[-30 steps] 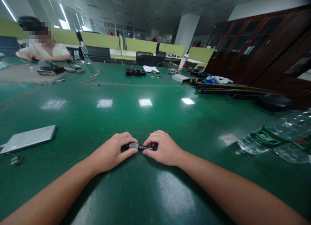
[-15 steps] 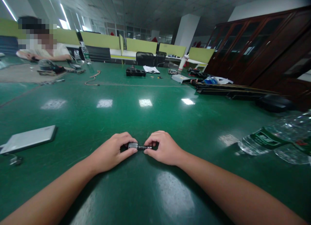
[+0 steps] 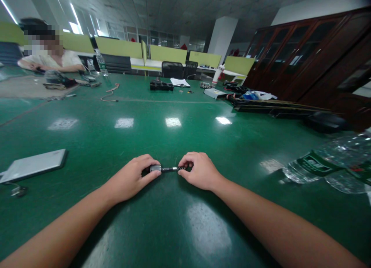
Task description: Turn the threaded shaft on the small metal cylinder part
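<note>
Low over the green table, my left hand (image 3: 136, 176) pinches a small grey metal cylinder (image 3: 155, 168) between thumb and fingers. A thin dark rod (image 3: 166, 169) reaches right from that cylinder and has a bright silvery section near its far end. My right hand (image 3: 199, 170) is closed on a dark, ridged spiral piece (image 3: 181, 168) at the rod's right end. Its fingers cover part of the spiral. Whether the spiral is separate from the rod or joined to it, I cannot tell.
To the left lies a silver flat case (image 3: 36, 164) with a cable. Plastic water bottles (image 3: 314, 165) lie at right. Farther off are a black tray (image 3: 161, 85), papers (image 3: 179, 82) and long dark strips (image 3: 269, 106). A person (image 3: 52, 61) sits at far left.
My right hand has shifted slightly right and away from my left hand. More of the rod shows between them, and the spiral piece is now visible at the right fingertips.
</note>
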Available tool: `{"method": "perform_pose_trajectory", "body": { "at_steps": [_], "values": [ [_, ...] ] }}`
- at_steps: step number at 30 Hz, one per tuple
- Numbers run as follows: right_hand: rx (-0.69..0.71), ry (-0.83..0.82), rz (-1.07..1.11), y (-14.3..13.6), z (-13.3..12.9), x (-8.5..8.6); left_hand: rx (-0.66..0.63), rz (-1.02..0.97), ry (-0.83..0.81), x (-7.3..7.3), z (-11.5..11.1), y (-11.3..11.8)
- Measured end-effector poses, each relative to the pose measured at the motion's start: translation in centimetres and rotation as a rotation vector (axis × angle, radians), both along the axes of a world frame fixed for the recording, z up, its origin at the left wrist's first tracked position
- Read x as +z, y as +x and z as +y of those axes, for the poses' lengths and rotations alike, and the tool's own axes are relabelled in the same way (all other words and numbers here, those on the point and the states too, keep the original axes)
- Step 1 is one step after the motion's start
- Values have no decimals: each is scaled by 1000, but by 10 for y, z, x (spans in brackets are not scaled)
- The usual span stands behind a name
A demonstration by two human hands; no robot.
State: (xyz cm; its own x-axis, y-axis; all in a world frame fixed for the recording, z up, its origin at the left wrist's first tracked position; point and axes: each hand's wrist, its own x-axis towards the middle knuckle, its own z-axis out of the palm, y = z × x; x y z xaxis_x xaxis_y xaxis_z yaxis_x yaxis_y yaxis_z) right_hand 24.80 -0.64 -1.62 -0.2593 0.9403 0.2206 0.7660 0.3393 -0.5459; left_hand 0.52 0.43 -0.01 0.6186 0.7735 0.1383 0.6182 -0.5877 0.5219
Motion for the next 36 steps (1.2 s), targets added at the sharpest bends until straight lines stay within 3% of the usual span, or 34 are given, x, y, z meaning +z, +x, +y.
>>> {"method": "perform_pose_trajectory", "body": {
  "at_steps": [8, 20, 36],
  "values": [
    [20, 10, 34, -2, -1, -3, -12, -6, 3, -1, 0, -1],
    [212, 36, 143, -9, -3, -4, -37, -16, 20, -5, -2, -2],
    [323, 68, 115, -12, -7, -2, -98, -25, 53, -7, -3, -1]
  ]
}}
